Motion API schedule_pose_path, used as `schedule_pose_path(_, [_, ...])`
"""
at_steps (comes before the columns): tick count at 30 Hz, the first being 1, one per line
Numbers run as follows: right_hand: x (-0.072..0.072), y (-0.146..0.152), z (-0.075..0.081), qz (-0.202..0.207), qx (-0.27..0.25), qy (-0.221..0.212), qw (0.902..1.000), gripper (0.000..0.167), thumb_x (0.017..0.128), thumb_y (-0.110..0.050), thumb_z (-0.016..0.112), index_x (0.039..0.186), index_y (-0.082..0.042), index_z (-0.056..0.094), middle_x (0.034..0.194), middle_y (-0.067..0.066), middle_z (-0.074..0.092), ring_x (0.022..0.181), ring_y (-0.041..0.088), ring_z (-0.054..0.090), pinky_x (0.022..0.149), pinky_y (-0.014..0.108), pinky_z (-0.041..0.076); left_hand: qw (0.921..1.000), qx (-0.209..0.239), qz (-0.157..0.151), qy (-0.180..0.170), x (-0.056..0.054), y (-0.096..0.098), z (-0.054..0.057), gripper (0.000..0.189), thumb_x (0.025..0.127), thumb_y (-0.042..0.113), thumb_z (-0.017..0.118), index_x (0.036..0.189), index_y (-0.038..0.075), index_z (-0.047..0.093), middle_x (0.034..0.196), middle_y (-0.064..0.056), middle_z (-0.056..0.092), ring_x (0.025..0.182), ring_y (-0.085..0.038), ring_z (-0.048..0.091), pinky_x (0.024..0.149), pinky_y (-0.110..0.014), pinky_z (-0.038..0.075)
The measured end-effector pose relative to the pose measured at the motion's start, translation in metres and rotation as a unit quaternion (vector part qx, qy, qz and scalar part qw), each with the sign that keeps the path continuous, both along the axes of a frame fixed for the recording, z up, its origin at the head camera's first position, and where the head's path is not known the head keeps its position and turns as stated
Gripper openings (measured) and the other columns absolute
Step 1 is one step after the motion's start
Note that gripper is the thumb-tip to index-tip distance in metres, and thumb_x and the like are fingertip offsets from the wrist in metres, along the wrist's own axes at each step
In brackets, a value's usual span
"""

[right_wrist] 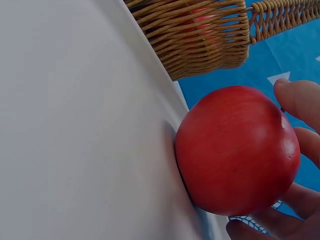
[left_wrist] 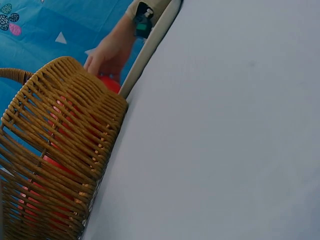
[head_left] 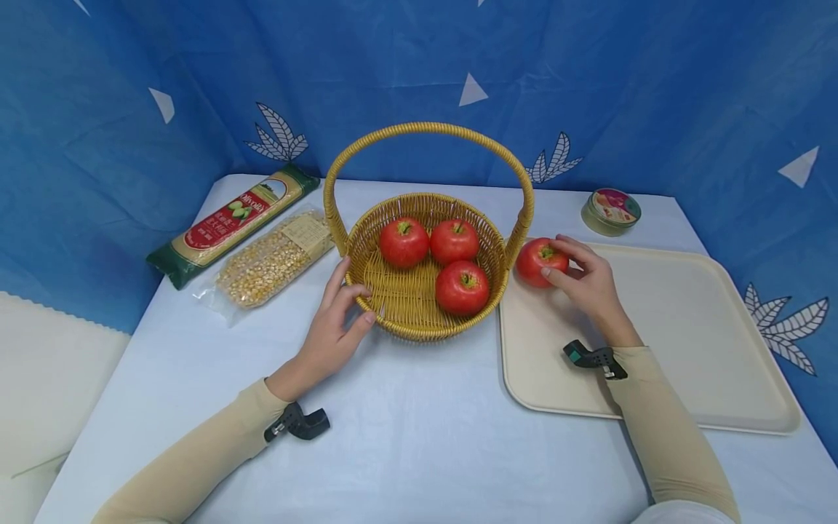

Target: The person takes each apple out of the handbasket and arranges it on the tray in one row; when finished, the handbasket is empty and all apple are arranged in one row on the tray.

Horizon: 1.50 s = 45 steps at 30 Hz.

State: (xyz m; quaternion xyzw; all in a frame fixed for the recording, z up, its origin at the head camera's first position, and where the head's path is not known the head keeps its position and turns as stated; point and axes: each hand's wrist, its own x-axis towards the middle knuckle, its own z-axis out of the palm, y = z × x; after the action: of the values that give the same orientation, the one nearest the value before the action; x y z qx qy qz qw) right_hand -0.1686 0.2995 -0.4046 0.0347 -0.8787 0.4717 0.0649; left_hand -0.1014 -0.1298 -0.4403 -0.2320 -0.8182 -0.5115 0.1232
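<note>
One apple [head_left: 533, 265] rests within my right hand [head_left: 589, 287], fingers curled round it; I'd pinch evenly, left hand [head_left: 331, 327] loosely spread.

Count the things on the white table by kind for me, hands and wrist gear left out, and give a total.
Wicker basket: 1
Red apples: 4 (3 inside the basket, 1 at the right hand)
Beige tray: 1
Round tin: 1
Long green-ended packet: 1
Bag of yellow kernels: 1
Total: 9
</note>
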Motion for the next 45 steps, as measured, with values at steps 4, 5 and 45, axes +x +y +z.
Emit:
schedule_pose_path(4, [0.0,0.001,0.005,-0.006,-0.008,0.008,0.9999,0.053,0.092,-0.015,0.075,0.142,-0.004,0.058,0.157,0.016,0.047,0.145,0.035,0.044,0.105,0.024,0.05,1.0,-0.001,0.0,0.0,0.0,0.0,0.0,0.027,0.097,0.006,0.064,0.122,-0.001,0.055,0.171,-0.02,0.012,0.15,-0.048,0.032,0.112,-0.054,0.044])
schedule_pose_path(5, [0.0,0.001,0.006,-0.008,-0.01,0.01,0.9999,0.053,0.093,-0.015,0.075,0.142,-0.003,0.058,0.156,0.017,0.047,0.145,0.033,0.044,0.108,0.029,0.05,1.0,0.0,-0.001,0.0,0.0,0.0,0.0,0.027,0.097,0.006,0.064,0.122,-0.002,0.055,0.171,-0.02,0.012,0.15,-0.048,0.032,0.112,-0.053,0.044])
schedule_pose_path(45, [0.046,-0.094,0.076,0.203,0.107,0.217,0.9488,0.043,0.078,-0.004,0.085,0.119,-0.003,0.073,0.121,0.013,0.073,0.109,0.022,0.068,0.087,0.021,0.06,1.0,-0.001,0.001,-0.001,-0.001,0.001,0.001,0.028,0.096,0.005,0.064,0.122,-0.001,0.056,0.17,-0.023,0.012,0.152,-0.048,0.027,0.112,-0.056,0.045])
